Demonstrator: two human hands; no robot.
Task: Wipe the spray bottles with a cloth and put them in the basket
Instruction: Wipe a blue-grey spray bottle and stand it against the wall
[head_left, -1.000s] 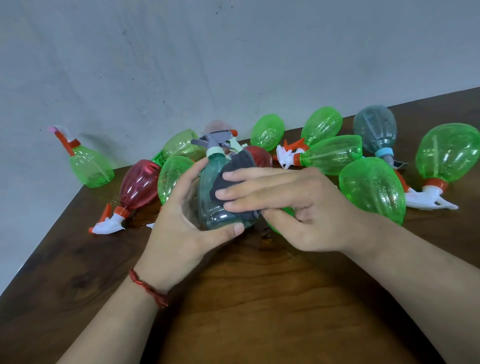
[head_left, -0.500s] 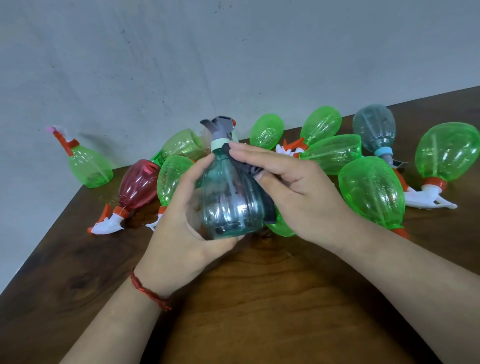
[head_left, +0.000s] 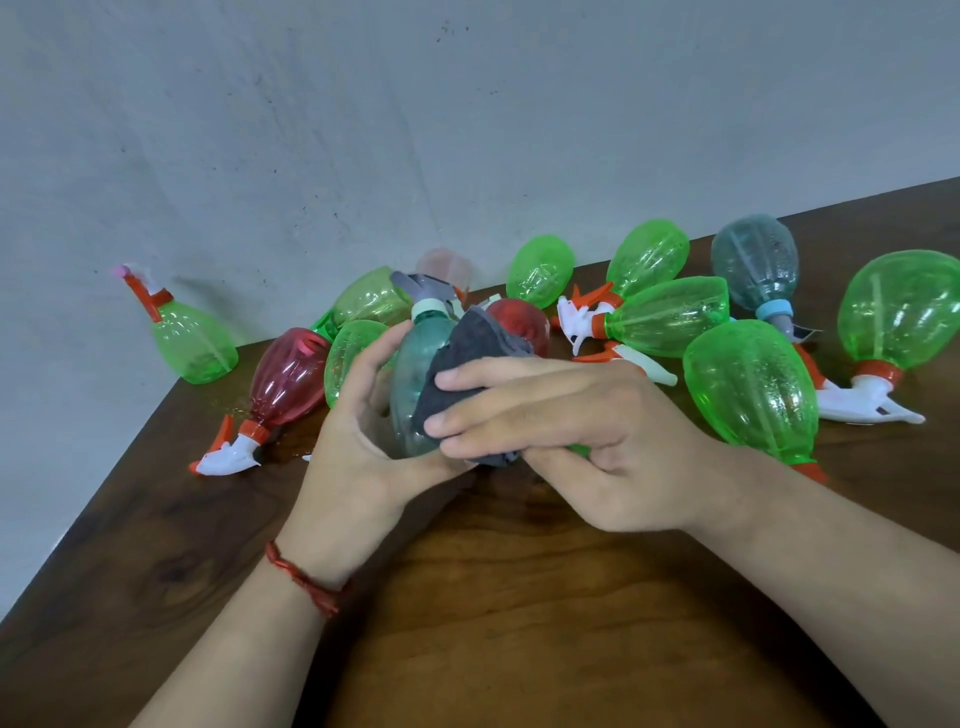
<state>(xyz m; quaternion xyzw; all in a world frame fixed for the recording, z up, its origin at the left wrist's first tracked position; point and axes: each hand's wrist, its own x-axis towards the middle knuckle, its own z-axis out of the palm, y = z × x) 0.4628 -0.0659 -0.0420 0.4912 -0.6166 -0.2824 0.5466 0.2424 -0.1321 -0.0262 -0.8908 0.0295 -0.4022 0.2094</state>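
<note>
My left hand (head_left: 358, 447) grips a grey-green spray bottle (head_left: 415, 379) with a grey trigger head, held upright just above the table. My right hand (head_left: 566, 441) presses a dark grey cloth (head_left: 478, 353) against the bottle's right side, fingers stretched over the cloth and thumb tucked beneath. Behind lie several spray bottles: green ones (head_left: 748, 384), a red one (head_left: 291, 374) on its side at the left, another red one (head_left: 524, 317) partly hidden by the cloth, and a grey one (head_left: 753, 260) at the back right. No basket is in view.
A green bottle (head_left: 192, 338) stands upright at the far left corner by the grey wall (head_left: 467, 130). The dark wooden table (head_left: 493, 623) ends in an edge along the left. Water drops glisten near the red bottle's nozzle.
My right hand slid the cloth from the bottle's neck down over its body. The bottle sank a little and its trigger head tilted away from me.
</note>
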